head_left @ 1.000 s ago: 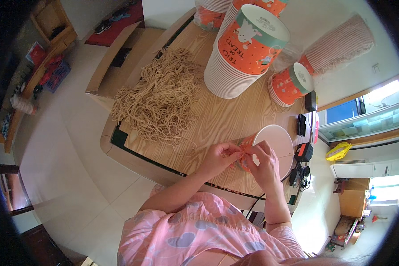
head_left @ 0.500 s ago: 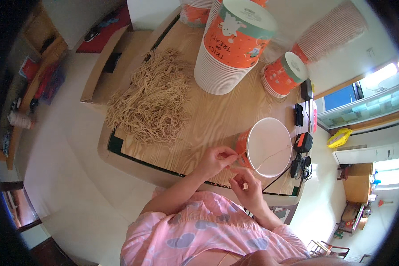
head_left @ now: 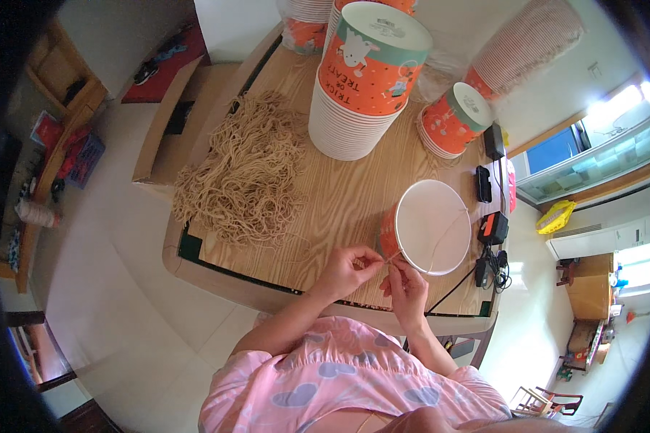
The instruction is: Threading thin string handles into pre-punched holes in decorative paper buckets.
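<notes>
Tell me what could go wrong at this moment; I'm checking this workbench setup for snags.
1. The left hand and right hand pinch a thin string that crosses the open paper bucket; a hard tug might tip the light bucket.
2. The loose pile of tan cord hangs over the table edge and could slide off or tangle.
3. The tall cup stack stands close by; a bump could topple it.
</notes>
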`<state>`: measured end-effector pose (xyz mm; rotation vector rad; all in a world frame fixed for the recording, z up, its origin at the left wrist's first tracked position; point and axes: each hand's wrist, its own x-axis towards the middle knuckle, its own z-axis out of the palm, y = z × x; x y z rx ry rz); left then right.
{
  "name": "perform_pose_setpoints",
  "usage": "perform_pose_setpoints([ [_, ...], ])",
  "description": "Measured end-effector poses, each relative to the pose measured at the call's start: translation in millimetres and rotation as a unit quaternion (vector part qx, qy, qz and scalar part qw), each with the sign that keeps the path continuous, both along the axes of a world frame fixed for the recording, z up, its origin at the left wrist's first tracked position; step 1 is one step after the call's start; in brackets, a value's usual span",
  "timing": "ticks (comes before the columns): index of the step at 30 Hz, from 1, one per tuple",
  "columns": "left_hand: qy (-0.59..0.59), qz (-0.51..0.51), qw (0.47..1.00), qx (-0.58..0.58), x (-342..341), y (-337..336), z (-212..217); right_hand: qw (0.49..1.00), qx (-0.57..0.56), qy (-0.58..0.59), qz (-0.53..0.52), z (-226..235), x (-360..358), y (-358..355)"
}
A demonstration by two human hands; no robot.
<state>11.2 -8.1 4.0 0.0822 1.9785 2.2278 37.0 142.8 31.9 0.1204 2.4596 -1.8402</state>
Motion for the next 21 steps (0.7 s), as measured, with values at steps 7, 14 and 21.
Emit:
perform_pose_setpoints([
  [7, -0.017, 0.016, 0.999, 0.05, -2.5, 6.8, -0.5, 1.0, 0.004, 0.019, -0.02, -7.6, 1.9, 0.9],
  [14, -0.037, -0.052, 0.994, 0.085, -10.1, 17.3, -1.4, 0.999, 0.038, 0.035, 0.004, -15.9, 7.2, 5.7],
  [21, -0.031, -0.063, 0.994, 0.082, -11.7, 17.2, -0.3, 0.993, 0.084, 0.074, 0.029, -11.8, 6.1, 8.2],
])
